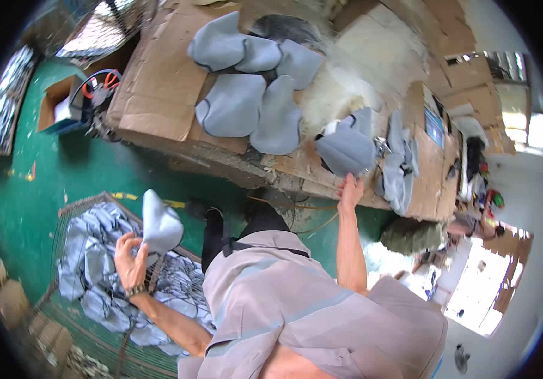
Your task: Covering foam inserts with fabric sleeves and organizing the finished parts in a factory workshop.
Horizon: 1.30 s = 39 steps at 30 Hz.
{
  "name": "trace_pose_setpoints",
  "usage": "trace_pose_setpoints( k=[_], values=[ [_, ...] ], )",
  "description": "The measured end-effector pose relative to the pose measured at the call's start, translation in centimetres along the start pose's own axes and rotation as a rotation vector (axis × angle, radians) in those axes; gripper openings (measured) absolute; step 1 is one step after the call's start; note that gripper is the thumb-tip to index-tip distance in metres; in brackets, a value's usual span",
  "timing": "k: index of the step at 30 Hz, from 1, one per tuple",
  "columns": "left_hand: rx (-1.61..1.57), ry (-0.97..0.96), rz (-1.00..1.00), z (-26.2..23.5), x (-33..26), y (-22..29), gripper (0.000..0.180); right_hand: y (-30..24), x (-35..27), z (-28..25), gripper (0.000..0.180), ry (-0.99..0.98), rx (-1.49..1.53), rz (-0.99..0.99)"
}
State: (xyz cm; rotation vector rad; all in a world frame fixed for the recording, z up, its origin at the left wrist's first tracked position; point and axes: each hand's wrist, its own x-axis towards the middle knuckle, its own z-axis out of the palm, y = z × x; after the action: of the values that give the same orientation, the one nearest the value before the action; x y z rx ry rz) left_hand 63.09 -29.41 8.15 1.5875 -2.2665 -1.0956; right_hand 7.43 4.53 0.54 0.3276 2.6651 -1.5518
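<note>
My left hand [130,264], with a band on the wrist, pinches a small grey curved fabric piece [161,222] by its lower edge. It holds the piece above a wire basket [63,237] heaped with similar grey pieces [97,252]. My right hand [350,192] reaches to the front edge of the table and grips the near tip of a grey dark-edged fabric piece [346,150]. That piece sits over something pale and domed, mostly hidden beneath it. Several flat grey pieces [231,105] with dark edging lie further left on the table.
Worn cardboard [158,69] covers the table. More grey pieces [400,164] stand in a row to the right of my right hand. A box [63,104] with orange-handled items beside it stands on the green floor [37,183]. A dark green sack [414,235] lies beyond the table's right front.
</note>
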Motion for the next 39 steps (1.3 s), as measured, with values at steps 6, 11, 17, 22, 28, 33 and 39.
trace_pose_setpoints(
  k=[6,11,17,22,28,33,39],
  values=[
    [0.035,0.007,-0.078,-3.6,-0.3,-4.2,0.019,-1.2,5.2,0.8,0.038,0.016,-0.377,-0.352],
    [0.025,-0.002,-0.095,-5.0,1.2,-3.3,0.019,-0.1,15.1,-4.1,0.032,0.346,-0.445,-0.114],
    [0.009,0.068,-0.193,-6.9,1.0,-0.9,0.020,-3.2,8.7,3.3,0.022,0.634,-0.346,-0.621],
    [0.059,0.071,-0.234,-7.3,3.6,2.4,0.022,-8.1,-4.8,11.8,0.022,-0.245,-0.333,-0.491],
    [0.028,0.054,-0.171,-8.5,6.7,5.8,0.021,-0.9,-11.2,20.4,0.052,-0.654,0.431,0.809],
    [0.021,0.021,-0.217,-8.6,7.3,6.6,0.026,-0.1,-11.9,26.4,0.072,-0.476,0.728,1.008],
    [0.080,0.083,-0.224,-8.2,6.1,8.3,0.022,-3.3,-12.3,29.6,0.066,-0.369,0.713,0.870]
  ],
)
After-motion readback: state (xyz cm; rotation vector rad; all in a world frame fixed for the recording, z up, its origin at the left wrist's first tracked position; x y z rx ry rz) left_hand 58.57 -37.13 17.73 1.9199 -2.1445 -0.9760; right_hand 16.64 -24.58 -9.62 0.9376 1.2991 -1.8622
